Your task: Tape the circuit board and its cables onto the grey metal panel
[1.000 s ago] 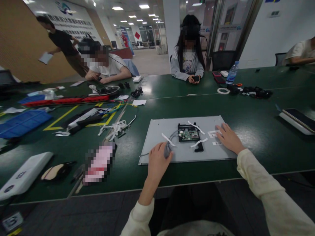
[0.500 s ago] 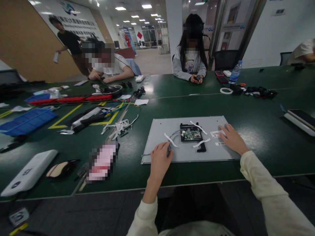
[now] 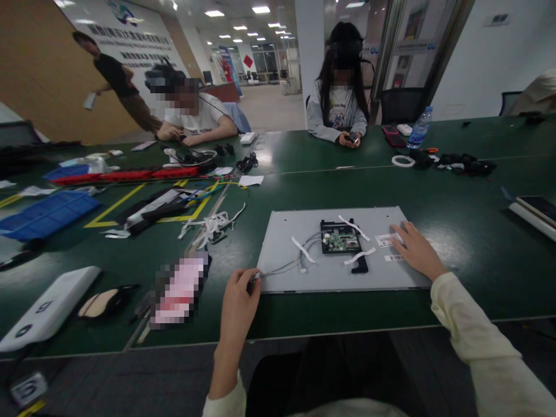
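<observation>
A grey flat panel (image 3: 304,272) lies on the green table in front of me. A small green circuit board (image 3: 341,238) in a black frame sits in its middle, with white tape strips around it. A thin grey cable (image 3: 282,268) runs from the board to the panel's near left corner. My left hand (image 3: 238,301) is closed, pinching the end of that cable just off the corner. My right hand (image 3: 414,250) lies flat with fingers spread on the panel's right side, beside two white labels (image 3: 384,240).
Left of the panel lie loose white strips (image 3: 208,225), a blurred pink item (image 3: 179,288), a white device (image 3: 47,307), blue trays (image 3: 47,211) and red strips (image 3: 125,175). Two people sit at the far side, one holding a phone. A water bottle (image 3: 420,127) and tape roll (image 3: 402,161) stand far right.
My left hand has moved from the cable's middle on the panel down and left to the panel's corner, drawing the cable's end with it. My right hand stays flat.
</observation>
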`<action>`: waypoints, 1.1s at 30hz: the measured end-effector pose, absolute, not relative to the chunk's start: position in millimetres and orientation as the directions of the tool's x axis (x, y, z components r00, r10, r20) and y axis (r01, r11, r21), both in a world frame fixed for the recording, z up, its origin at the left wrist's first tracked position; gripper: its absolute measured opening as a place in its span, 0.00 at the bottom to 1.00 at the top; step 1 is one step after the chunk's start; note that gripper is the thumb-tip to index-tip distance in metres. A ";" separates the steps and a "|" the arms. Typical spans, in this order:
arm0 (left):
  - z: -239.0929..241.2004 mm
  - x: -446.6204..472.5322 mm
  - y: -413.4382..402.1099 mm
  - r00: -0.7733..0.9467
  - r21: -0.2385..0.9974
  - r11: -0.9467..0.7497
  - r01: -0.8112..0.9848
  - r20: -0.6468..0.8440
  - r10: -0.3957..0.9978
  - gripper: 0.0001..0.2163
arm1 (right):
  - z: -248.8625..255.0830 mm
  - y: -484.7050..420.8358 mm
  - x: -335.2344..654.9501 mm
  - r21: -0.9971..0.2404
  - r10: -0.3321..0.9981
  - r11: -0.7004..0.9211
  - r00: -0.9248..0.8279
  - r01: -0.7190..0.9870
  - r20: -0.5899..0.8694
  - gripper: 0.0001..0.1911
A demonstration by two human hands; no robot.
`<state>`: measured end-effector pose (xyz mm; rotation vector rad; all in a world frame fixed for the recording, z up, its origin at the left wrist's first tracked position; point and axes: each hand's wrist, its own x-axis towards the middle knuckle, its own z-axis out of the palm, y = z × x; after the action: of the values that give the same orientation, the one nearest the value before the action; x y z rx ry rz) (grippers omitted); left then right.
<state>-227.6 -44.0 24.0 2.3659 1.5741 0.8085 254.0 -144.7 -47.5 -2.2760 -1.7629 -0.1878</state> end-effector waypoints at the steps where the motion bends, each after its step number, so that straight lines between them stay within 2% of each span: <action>1: 24.2 -228.0 -44.8 0.290 0.440 -0.422 0.792 0.336 0.896 0.11 | -47.3 -144.5 254.1 -0.120 0.932 -0.233 0.256 0.965 0.258 0.30; 10: 27.9 -229.9 -46.3 0.369 0.452 -0.459 0.765 0.275 0.888 0.09 | -43.8 -143.8 251.8 -0.099 0.933 -0.229 0.247 0.968 0.261 0.30; 16: 30.0 -223.0 -48.0 0.417 0.326 -0.539 0.777 0.376 0.828 0.12 | -46.8 -143.1 254.6 -0.105 0.935 -0.227 0.247 0.968 0.253 0.30; 22: 36.4 -162.9 -58.8 0.537 0.297 -0.651 0.698 0.384 0.751 0.18 | -45.5 -143.4 253.4 -0.118 0.934 -0.202 0.227 0.972 0.275 0.30; 26: 31.2 -133.5 -59.4 0.586 0.300 -0.669 0.680 0.326 0.742 0.16 | -43.5 -143.1 251.7 -0.098 0.937 -0.198 0.218 0.975 0.272 0.31; 33: 22.4 -134.0 -58.9 0.543 0.348 -0.633 0.691 0.328 0.773 0.13 | -39.5 -142.2 248.7 -0.083 0.945 -0.208 0.222 0.975 0.239 0.31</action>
<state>-134.0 -58.9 22.4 2.6007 1.2466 0.6844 248.7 -142.2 -39.5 -2.2779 -1.8239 -0.2001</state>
